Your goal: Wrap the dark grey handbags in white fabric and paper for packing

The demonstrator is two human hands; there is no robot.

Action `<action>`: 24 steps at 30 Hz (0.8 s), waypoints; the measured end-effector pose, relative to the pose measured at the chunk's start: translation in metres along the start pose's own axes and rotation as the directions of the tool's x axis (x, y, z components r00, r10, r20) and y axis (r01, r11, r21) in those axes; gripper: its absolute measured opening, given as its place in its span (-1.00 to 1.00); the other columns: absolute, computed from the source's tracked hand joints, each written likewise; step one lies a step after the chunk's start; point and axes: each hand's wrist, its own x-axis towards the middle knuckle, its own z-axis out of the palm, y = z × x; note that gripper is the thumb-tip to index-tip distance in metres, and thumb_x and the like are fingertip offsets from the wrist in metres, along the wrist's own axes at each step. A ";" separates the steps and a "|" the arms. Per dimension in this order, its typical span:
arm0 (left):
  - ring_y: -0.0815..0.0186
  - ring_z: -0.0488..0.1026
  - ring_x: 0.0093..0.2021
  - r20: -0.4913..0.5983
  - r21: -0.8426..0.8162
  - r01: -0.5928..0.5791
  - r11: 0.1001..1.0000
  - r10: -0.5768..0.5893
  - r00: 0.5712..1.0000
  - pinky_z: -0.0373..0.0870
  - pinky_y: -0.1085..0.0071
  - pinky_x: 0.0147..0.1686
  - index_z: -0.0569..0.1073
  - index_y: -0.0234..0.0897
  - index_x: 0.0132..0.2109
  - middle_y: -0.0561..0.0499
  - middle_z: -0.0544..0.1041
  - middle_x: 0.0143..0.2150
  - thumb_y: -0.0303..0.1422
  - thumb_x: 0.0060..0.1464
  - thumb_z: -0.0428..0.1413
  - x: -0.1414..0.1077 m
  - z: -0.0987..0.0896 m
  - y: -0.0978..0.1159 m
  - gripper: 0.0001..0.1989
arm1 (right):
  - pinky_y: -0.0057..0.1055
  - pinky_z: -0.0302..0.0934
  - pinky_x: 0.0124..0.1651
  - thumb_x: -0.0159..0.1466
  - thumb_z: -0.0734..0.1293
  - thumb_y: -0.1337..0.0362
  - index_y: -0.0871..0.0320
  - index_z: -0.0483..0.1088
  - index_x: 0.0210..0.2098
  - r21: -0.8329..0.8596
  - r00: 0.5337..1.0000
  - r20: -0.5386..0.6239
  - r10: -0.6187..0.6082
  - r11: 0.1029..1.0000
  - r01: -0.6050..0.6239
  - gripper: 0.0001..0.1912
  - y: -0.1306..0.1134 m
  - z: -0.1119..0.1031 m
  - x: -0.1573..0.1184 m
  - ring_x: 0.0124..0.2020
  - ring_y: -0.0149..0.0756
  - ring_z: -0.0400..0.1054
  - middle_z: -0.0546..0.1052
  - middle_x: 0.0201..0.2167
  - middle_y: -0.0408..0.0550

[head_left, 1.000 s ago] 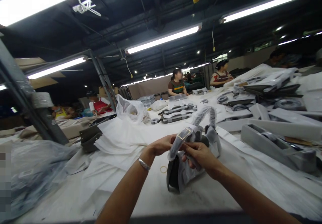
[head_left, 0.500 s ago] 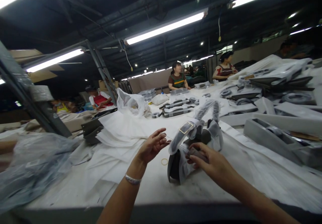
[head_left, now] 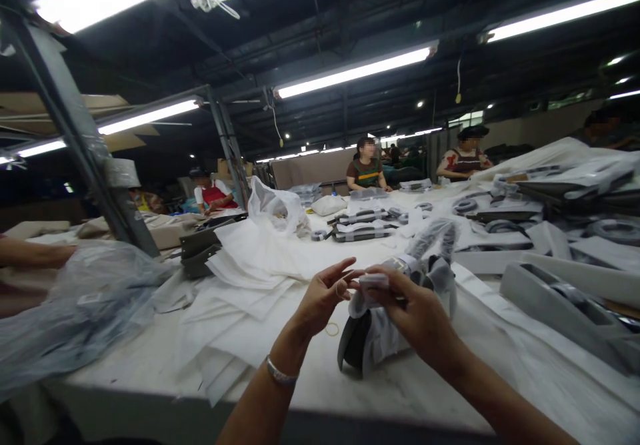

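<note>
My right hand pinches a small, flat, wrapped piece, pale and folded, above the near end of a dark bag. My left hand is beside it, a thin rubber band looped at its fingers, which touch or nearly touch the right fingertips. The bag stands on the white table, partly covered in white sheet, with its plastic-wrapped handle arching up behind. A second rubber band lies on the table left of the bag.
White sheets are fanned out at left, near a plastic bag and another person's arm. Wrapped straps lie farther back. A grey tray stands at right. Several people work across the table.
My right hand has risen from the bag's side with the small piece and met my left hand. The rubber band now shows looped at my left fingers. The view has shifted slightly.
</note>
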 end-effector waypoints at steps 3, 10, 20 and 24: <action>0.19 0.51 -0.05 -0.002 0.013 -0.047 0.999 0.047 0.999 0.38 0.44 -0.14 0.48 -0.21 0.15 -0.20 0.58 0.00 -0.07 -0.15 0.40 -0.002 0.002 0.004 -0.29 | -0.30 0.37 -0.29 0.35 0.29 0.16 -0.08 0.11 0.34 -0.325 0.997 0.067 -0.048 0.943 0.068 -0.41 -0.003 0.002 0.013 -0.30 -0.08 0.55 0.63 -0.26 -0.10; 0.14 0.52 -0.03 0.032 0.423 -0.203 0.883 0.209 0.977 0.44 0.30 -0.04 0.53 -0.20 0.07 -0.10 0.60 -0.04 -0.35 -0.01 0.33 -0.005 0.025 0.018 -0.55 | -0.28 0.38 -0.30 0.28 0.32 0.43 -0.03 -0.10 0.42 -0.708 0.976 0.211 -0.056 0.680 0.192 -0.17 -0.026 0.005 0.030 -0.36 -0.04 0.55 0.63 -0.37 -0.03; 0.37 0.52 -0.36 -0.199 0.762 -0.161 0.628 0.464 0.863 0.49 0.50 -0.39 0.39 -0.11 0.21 0.03 0.58 -0.20 -0.32 0.15 0.20 -0.042 0.018 -0.005 -0.53 | -0.26 0.36 0.08 0.30 0.24 0.40 -0.05 -0.14 0.42 0.240 0.978 0.183 -0.105 0.969 0.059 -0.21 -0.006 -0.007 0.020 0.10 -0.28 0.38 0.29 0.29 0.06; 0.34 0.53 -0.23 -0.048 0.873 -0.245 0.421 0.576 0.816 0.49 0.47 -0.31 0.36 -0.02 0.23 0.01 0.60 -0.05 -0.40 0.23 0.09 -0.053 0.026 -0.012 -0.56 | -0.19 0.24 0.18 0.28 0.18 0.53 -0.02 0.35 0.18 -0.018 0.938 0.246 -0.244 0.966 0.256 -0.45 -0.011 -0.009 0.025 0.09 -0.24 0.36 0.44 0.17 -0.02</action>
